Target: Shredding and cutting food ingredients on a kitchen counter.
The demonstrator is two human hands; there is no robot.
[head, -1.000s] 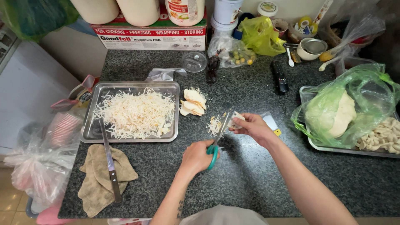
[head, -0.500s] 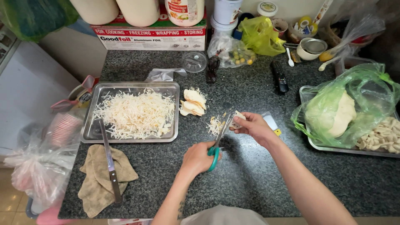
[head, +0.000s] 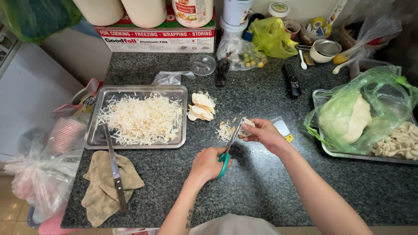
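My left hand [head: 208,164] grips green-handled scissors [head: 229,146], blades pointing up and away over the dark speckled counter. My right hand [head: 262,133] pinches a small pale slice [head: 246,128] against the blades. A little heap of cut pale strips [head: 225,130] lies just left of the blades. A few whole pale slices [head: 201,107] are stacked further left, beside a metal tray [head: 92,138] filled with shredded pale strips [head: 141,118].
A long knife [head: 115,169] rests from the tray onto a tan cloth [head: 99,191]. At the right, a second tray [head: 344,153] holds pale pieces and a green plastic bag [head: 383,98]. A black remote [head: 292,80], bagged items and jars line the back.
Both hands stay nearly in place; the scissors and the held slice shift slightly as cutting goes on, and the small heap of strips remains beside the blades.
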